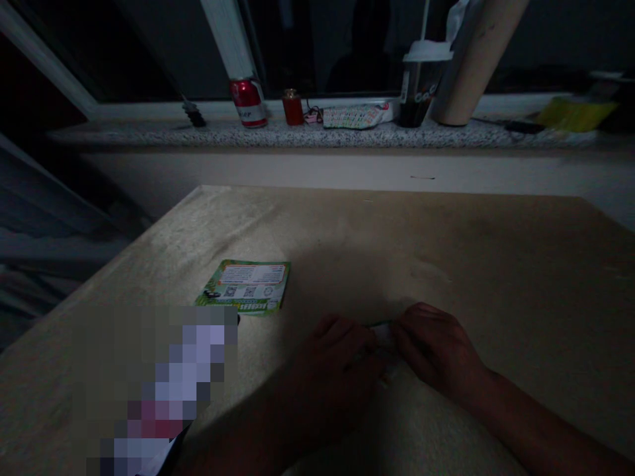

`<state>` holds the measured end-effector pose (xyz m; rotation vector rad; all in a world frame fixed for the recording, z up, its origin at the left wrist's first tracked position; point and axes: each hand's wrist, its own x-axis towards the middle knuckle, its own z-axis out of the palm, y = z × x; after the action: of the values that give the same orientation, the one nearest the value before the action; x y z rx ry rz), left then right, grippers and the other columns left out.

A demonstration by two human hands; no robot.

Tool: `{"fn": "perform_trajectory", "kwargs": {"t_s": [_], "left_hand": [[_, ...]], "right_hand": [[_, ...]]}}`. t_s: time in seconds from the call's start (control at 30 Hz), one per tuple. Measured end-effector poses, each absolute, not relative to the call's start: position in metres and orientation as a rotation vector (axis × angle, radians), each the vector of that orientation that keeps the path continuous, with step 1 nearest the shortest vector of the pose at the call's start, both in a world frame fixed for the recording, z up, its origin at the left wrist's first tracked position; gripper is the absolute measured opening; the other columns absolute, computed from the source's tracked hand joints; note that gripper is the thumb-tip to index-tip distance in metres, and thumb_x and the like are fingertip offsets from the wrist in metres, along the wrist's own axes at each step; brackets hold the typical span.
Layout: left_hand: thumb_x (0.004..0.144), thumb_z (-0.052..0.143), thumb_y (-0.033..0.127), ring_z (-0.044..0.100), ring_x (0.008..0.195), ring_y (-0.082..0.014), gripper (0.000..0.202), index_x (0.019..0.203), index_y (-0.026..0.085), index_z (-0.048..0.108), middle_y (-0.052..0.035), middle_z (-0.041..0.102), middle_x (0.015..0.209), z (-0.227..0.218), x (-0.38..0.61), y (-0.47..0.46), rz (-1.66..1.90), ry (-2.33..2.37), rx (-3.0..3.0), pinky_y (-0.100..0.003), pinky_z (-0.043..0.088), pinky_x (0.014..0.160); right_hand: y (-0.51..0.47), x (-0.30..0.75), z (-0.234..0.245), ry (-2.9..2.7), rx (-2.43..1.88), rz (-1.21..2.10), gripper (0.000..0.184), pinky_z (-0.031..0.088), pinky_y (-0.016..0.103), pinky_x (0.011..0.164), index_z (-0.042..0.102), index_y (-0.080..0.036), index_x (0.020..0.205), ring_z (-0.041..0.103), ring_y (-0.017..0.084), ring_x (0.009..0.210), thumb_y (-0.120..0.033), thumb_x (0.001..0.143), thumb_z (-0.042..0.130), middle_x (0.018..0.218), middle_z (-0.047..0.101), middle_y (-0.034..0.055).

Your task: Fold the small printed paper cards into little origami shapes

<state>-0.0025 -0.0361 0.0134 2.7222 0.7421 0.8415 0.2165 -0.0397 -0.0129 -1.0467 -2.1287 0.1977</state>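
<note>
Both hands meet low and just right of centre on the table (446,238), in deep shadow. The left hand (337,354) and the right hand (436,347) are curled in narrow, fingertips drawn together on a small pale item (384,338) pinched between them. It sits just above the tabletop. The light is poor, so what the item is cannot be told, though it looks like a scrap of wrapper or paper. The right forearm runs off to the near right corner.

To the left of the hands and a little farther away, a green card (247,285) lies flat, apart from both hands. Near left of it, a blurred-out object (169,390) reaches to the near edge.

The table's left edge slants from the far left corner down toward the near left. Its far edge runs straight across, short of the wall. Bare tabletop stretches far and right of the hands, and between the hands and the card.

Beyond the table, the window sill (149,135) carries a red can (247,102), a small red pot (292,107), a flat packet (354,117), a lidded cup (421,82) and a leaning cardboard tube (476,63), all well away from the hands.
</note>
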Motion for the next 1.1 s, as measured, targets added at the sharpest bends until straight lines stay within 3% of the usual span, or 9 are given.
{"fn": "perform_trajectory", "kwargs": {"t_s": [0.17, 0.3, 0.37, 0.5, 0.8, 0.87, 1.0, 1.1], "left_hand": [[0.096, 0.055, 0.013, 0.06, 0.077, -0.0156, 0.018, 0.081, 0.017, 0.064, -0.0022, 0.07, 0.085, 0.01, -0.001, -0.042, 0.732, 0.621, 2.79, -0.031, 0.048, 0.075], [0.098, 0.053, 0.014, 0.063, 0.077, -0.017, 0.018, 0.084, 0.017, 0.065, -0.0041, 0.071, 0.088, 0.0, -0.002, -0.054, 0.64, 0.65, 2.831, -0.031, 0.052, 0.069], [0.096, 0.054, 0.016, 0.066, 0.087, -0.0196, 0.014, 0.092, 0.017, 0.067, -0.0062, 0.073, 0.096, -0.006, -0.004, -0.061, 0.54, 0.667, 2.866, -0.034, 0.055, 0.079], [0.097, 0.051, 0.018, 0.068, 0.101, -0.0231, 0.018, 0.102, 0.017, 0.069, -0.0077, 0.074, 0.105, -0.016, -0.009, -0.073, 0.674, 0.736, 2.919, -0.038, 0.054, 0.095], [0.096, 0.051, 0.015, 0.068, 0.077, -0.0199, 0.018, 0.093, 0.019, 0.068, -0.0025, 0.073, 0.086, -0.016, -0.007, -0.071, 0.74, 0.782, 2.795, -0.035, 0.057, 0.074], [0.095, 0.051, 0.015, 0.067, 0.077, -0.0197, 0.018, 0.097, 0.019, 0.069, -0.0029, 0.073, 0.086, -0.016, -0.007, -0.069, 0.709, 0.796, 2.777, -0.034, 0.057, 0.074], [0.094, 0.054, 0.019, 0.068, 0.09, -0.0219, 0.022, 0.11, 0.018, 0.069, -0.0072, 0.075, 0.101, -0.017, -0.007, -0.064, 0.731, 0.784, 2.775, -0.035, 0.056, 0.081], [0.095, 0.052, 0.022, 0.067, 0.087, -0.0214, 0.023, 0.111, 0.017, 0.069, -0.0075, 0.074, 0.101, -0.019, -0.005, -0.059, 0.841, 0.755, 2.742, -0.035, 0.055, 0.078]], "right_hand": [[-0.048, 0.217, -0.001, -2.186, -0.919, 0.345, 0.009, 0.043, 0.034, 0.061, 0.061, -0.017, 0.087, 0.053, 0.016, 0.061, -0.013, 0.092, 0.057, 0.066, 0.059, 0.0009], [-0.064, 0.217, 0.006, -2.404, -0.897, 0.386, 0.003, 0.046, 0.04, 0.072, 0.065, -0.018, 0.091, 0.059, 0.02, 0.073, -0.016, 0.09, 0.062, 0.077, 0.067, 0.0036], [-0.072, 0.217, 0.005, -2.458, -0.962, 0.403, 0.003, 0.047, 0.041, 0.075, 0.065, -0.018, 0.091, 0.058, 0.02, 0.075, -0.017, 0.09, 0.062, 0.082, 0.068, 0.004], [-0.081, 0.216, 0.003, -2.455, -1.0, 0.335, 0.007, 0.047, 0.041, 0.077, 0.066, -0.018, 0.095, 0.06, 0.021, 0.079, -0.015, 0.093, 0.06, 0.087, 0.071, 0.0041], [-0.078, 0.218, 0.004, -2.419, -1.035, 0.43, 0.009, 0.048, 0.041, 0.077, 0.064, -0.02, 0.093, 0.06, 0.021, 0.076, -0.012, 0.091, 0.059, 0.082, 0.069, 0.0026], [-0.077, 0.22, 0.003, -2.372, -1.061, 0.473, 0.014, 0.048, 0.041, 0.077, 0.064, -0.019, 0.102, 0.059, 0.021, 0.075, -0.013, 0.091, 0.058, 0.082, 0.069, 0.0037], [-0.075, 0.225, -0.001, -2.298, -1.081, 0.488, 0.04, 0.05, 0.04, 0.078, 0.052, -0.017, 0.134, 0.062, 0.022, 0.08, -0.013, 0.094, 0.056, 0.092, 0.071, 0.0063], [-0.073, 0.227, -0.004, -2.301, -1.067, 0.512, 0.042, 0.05, 0.04, 0.078, 0.055, -0.021, 0.134, 0.06, 0.022, 0.08, -0.012, 0.094, 0.058, 0.087, 0.069, 0.0044]]}}
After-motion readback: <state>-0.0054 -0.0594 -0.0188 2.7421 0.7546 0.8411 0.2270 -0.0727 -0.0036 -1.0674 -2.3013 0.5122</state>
